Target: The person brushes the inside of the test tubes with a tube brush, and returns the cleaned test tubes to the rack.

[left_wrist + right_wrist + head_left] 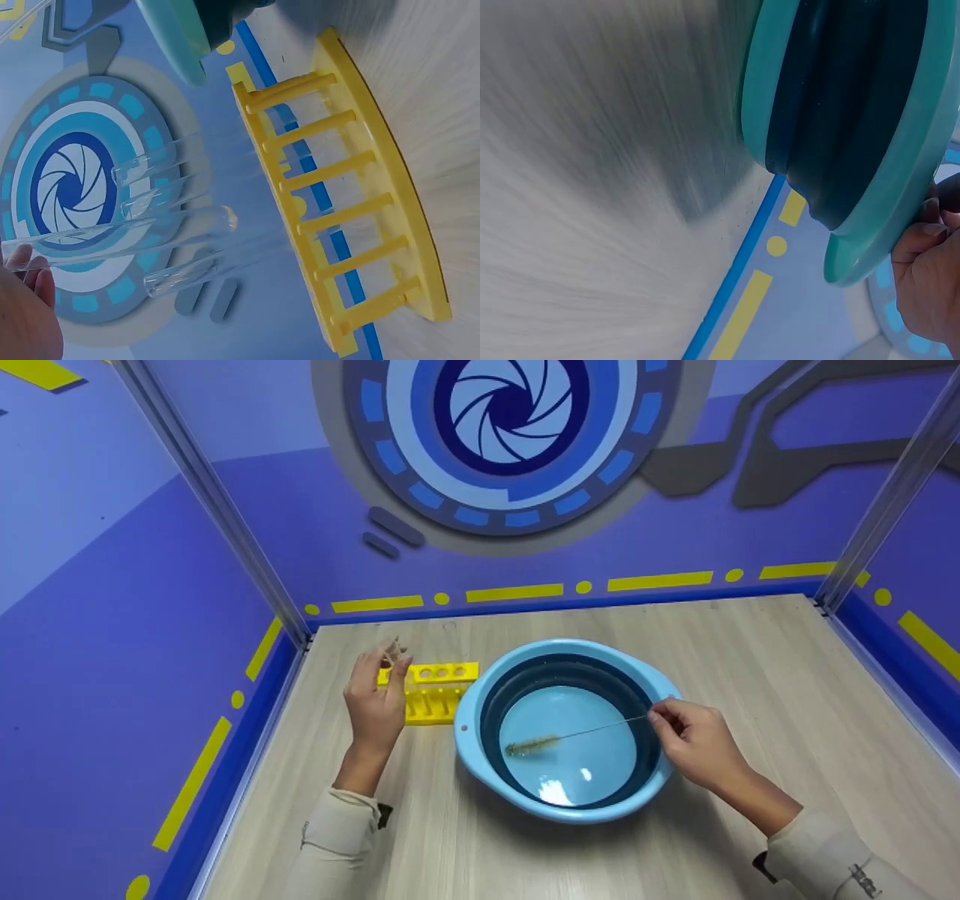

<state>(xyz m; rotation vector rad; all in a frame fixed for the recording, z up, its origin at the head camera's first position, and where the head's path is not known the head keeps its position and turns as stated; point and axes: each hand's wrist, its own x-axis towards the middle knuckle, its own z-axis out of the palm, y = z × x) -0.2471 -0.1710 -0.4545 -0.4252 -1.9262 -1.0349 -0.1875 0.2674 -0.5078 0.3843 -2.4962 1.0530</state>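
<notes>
My left hand (377, 697) pinches a clear test tube (135, 236) near one end, over the yellow test tube rack (435, 705). Three other clear tubes (180, 274) stand in that rack in the left wrist view. On the right, my right hand (694, 739) pinches the thin wire handle of a test tube brush (534, 745) at the rim of a round blue basin (469, 750). The brush's bristled end lies inside the basin, pointing left. In the right wrist view the fingers (922, 247) are beside the basin's rim, and the brush is hidden.
Both the rack and the basin stand on a light wood-grain table (750, 660), side by side. Purple-blue printed panels (262, 495) rise behind the table and at both sides, with metal posts (217, 502) at the corners.
</notes>
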